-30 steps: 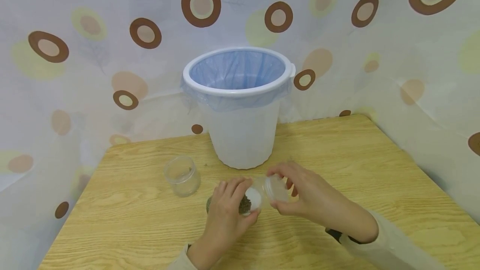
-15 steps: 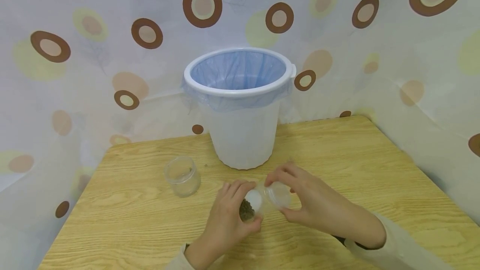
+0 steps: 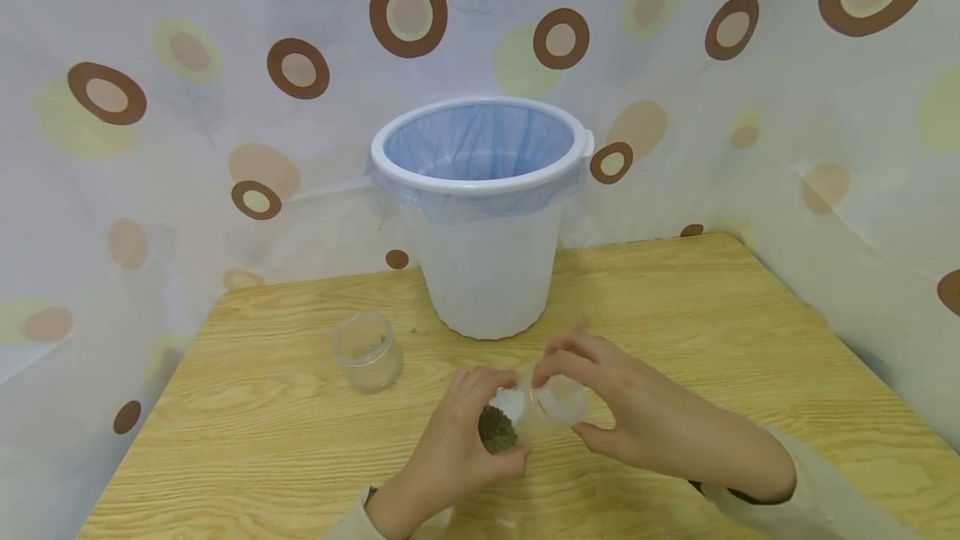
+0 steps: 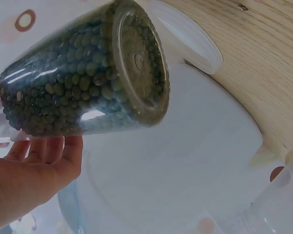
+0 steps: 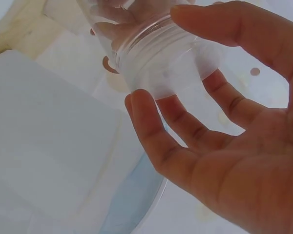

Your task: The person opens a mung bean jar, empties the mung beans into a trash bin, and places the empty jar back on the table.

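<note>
In the left wrist view a clear plastic jar [image 4: 63, 73] packed with dark green beans lies tilted, its round base toward the camera. My left hand [image 3: 453, 436] grips the jar's side, fingers curled beneath it. At its clear neck end is a frosted lid [image 5: 178, 68], which the thumb and fingers of my right hand [image 3: 637, 398] hold around the edge. Ridges like a screw thread show beside the lid. In the head view the bean heap [image 3: 497, 430] shows between my left thumb and fingers. Whether the lid is loose on the neck cannot be made out.
A clear round cup [image 3: 367, 354] stands on the wooden table [image 3: 247, 440], left of the hands. Behind them rises a white bin [image 3: 487, 265] lined with a blue bag [image 3: 472, 136]. A white-rimmed translucent ring [image 4: 190, 36] appears beside the bin in the left wrist view.
Both hands have shifted slightly to the right. The frosted lid shows more of its round face, and the right fingers have moved around its edge. The beans have turned more toward the head camera.
</note>
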`<state>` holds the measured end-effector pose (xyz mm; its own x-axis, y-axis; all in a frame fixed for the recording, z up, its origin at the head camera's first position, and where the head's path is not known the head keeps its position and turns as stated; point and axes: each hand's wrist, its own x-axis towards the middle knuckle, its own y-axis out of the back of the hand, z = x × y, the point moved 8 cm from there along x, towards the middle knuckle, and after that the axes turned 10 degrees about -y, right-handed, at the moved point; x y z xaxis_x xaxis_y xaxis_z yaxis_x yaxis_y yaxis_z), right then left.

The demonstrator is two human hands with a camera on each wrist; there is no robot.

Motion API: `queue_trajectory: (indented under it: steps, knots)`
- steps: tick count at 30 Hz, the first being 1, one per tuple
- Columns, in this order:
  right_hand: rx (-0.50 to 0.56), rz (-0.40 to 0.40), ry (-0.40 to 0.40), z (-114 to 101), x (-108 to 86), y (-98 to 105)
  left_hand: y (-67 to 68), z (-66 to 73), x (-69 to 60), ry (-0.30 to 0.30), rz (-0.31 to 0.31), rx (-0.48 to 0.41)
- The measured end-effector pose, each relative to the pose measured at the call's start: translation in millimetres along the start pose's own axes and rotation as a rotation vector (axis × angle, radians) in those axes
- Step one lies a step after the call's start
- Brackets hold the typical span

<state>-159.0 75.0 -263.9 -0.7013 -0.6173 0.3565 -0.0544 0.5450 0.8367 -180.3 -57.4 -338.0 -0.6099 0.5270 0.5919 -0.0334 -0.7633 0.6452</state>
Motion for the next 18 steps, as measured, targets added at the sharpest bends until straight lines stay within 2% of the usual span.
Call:
queue_trajectory:
  steps: [4, 11, 18]
  knots:
    - [0.039, 0.018, 0.023, -0.2, -0.3, 3.2, 0.6, 0.3, 0.0, 0.011, 0.001, -0.013]
    - [0.071, 0.041, -0.007, 5.1, -0.6, 4.9, 2.3, -0.6, -0.7, 0.025, 0.022, -0.029]
    - [0.116, 0.099, -0.006, 10.3, 0.6, 11.3, 7.0, -5.1, -1.9, 0.071, 0.058, -0.033]
